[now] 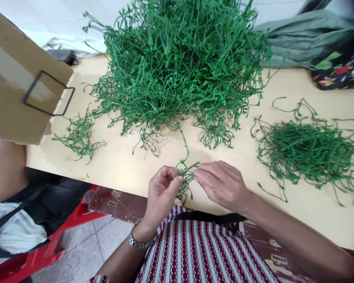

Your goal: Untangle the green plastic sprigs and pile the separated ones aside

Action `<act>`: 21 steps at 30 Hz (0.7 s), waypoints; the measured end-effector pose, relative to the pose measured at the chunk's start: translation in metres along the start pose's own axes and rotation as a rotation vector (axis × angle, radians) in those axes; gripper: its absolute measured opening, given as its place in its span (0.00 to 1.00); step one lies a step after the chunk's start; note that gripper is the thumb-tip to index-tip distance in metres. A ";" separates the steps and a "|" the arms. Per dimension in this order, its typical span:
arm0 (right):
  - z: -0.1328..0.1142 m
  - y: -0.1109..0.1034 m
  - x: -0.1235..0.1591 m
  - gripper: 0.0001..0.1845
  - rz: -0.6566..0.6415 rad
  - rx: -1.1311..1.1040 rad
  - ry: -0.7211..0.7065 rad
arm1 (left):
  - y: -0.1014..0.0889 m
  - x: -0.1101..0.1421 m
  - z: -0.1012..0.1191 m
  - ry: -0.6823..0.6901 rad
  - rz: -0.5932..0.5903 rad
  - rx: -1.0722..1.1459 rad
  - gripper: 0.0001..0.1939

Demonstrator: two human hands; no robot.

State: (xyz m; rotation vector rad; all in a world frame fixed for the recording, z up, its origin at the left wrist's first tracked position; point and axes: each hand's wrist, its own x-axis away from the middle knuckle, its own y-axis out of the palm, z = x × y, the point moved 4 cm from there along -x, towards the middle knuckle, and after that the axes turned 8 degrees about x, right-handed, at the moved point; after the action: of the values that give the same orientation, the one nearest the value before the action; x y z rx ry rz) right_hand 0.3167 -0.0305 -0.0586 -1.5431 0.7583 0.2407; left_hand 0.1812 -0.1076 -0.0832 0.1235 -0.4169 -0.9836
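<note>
Between my hands, at the table's front edge, is a small bunch of thin green plastic stems (189, 173) with forked tips. My left hand (164, 188) pinches the bunch between thumb and forefinger. From the right, my right hand (221, 184) has its fingertips closed on the ends of the stems. One curled stem (185, 145) runs from the bunch up toward a large heap of the same green stems (177, 67) at the back. A flatter pile of stems (306, 151) lies to the right of my right hand.
A small loose clump of stems (81, 135) lies at left. A cardboard box (20, 78) with a black wire frame (48, 94) stands on the left side. Grey-green cloth (301, 37) and flowered fabric (342, 70) are at back right. Another person's arm (6, 173) shows at the left edge.
</note>
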 end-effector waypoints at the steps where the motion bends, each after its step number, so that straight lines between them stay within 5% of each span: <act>1: -0.001 0.000 0.002 0.10 0.015 0.010 -0.018 | 0.002 -0.001 -0.001 -0.053 -0.003 0.045 0.07; 4: -0.002 0.000 0.005 0.11 0.049 0.059 -0.072 | 0.006 -0.005 -0.002 -0.177 -0.009 0.212 0.07; 7: -0.001 0.000 0.004 0.09 0.000 0.066 -0.038 | 0.008 -0.008 0.000 -0.127 0.003 0.262 0.07; 11: 0.006 -0.007 -0.004 0.09 -0.047 0.017 0.160 | 0.011 -0.008 0.006 0.115 -0.003 0.037 0.06; 15: 0.008 -0.022 -0.013 0.17 -0.067 0.094 0.185 | 0.019 -0.007 0.010 0.335 -0.067 -0.236 0.03; 21: 0.025 -0.045 -0.017 0.18 0.022 -0.538 0.382 | 0.033 -0.003 0.018 0.848 -0.170 -0.719 0.10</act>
State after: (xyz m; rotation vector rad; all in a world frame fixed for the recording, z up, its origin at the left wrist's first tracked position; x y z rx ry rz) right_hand 0.3373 -0.0040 -0.0165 -2.1268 1.0680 0.1741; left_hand 0.1985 -0.0850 -0.0580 -0.0835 0.7358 -1.0973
